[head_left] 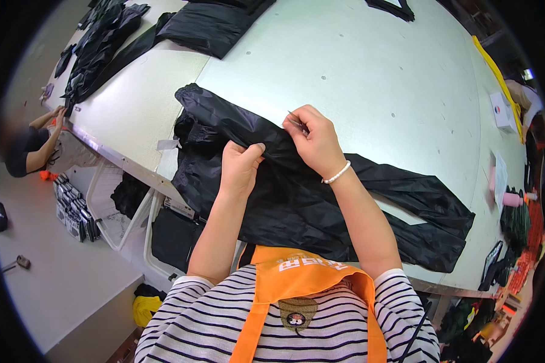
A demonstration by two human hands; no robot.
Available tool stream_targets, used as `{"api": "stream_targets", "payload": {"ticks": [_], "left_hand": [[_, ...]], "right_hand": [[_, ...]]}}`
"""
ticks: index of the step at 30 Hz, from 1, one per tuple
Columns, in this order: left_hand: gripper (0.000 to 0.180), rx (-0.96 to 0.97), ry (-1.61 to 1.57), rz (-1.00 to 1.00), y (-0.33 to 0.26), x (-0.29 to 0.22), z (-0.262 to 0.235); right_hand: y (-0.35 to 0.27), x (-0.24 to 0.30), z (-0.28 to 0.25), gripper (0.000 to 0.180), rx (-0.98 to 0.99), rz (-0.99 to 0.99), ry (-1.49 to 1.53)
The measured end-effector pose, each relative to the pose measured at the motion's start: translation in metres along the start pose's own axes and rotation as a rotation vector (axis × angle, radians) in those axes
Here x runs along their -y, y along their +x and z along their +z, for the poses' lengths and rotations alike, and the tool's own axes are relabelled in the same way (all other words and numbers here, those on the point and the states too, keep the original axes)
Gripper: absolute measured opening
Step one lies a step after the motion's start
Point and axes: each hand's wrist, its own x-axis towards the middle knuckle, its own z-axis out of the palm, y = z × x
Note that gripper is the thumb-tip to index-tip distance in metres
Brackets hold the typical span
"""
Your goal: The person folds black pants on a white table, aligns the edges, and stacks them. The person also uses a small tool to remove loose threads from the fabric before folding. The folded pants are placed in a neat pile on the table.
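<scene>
A pair of black trousers (287, 202) lies across the table in front of me, its gathered waist at the left and its legs stretching right. My left hand (239, 166) is closed on the cloth near the waist, thumb on top, pinching a fold. Just above the trousers' upper edge, my right hand (312, 136) is closed around a small, thin, pointed metal tool (294, 116). Most of that tool is hidden in the fingers, so its exact kind does not show. A white bracelet circles my right wrist.
More black garments (194, 27) lie at the table's far left, where another person (33, 142) handles cloth. White-framed baskets (118, 206) with dark items stand below the left edge. A white box (502, 112) and a pink thread cone (513, 199) are at the right.
</scene>
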Motion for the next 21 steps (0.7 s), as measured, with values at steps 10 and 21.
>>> {"api": "stream_targets", "payload": {"ticks": [10, 21], "left_hand": [[0.07, -0.084, 0.579, 0.223, -0.002, 0.058, 0.009], [0.073, 0.167, 1.944, 0.319, -0.093, 0.187, -0.023]], "right_hand": [[-0.083, -0.079, -0.144, 0.029, -0.483, 0.341, -0.018], [-0.511, -0.267, -0.586, 0.033, -0.989, 1.035, -0.955]]}}
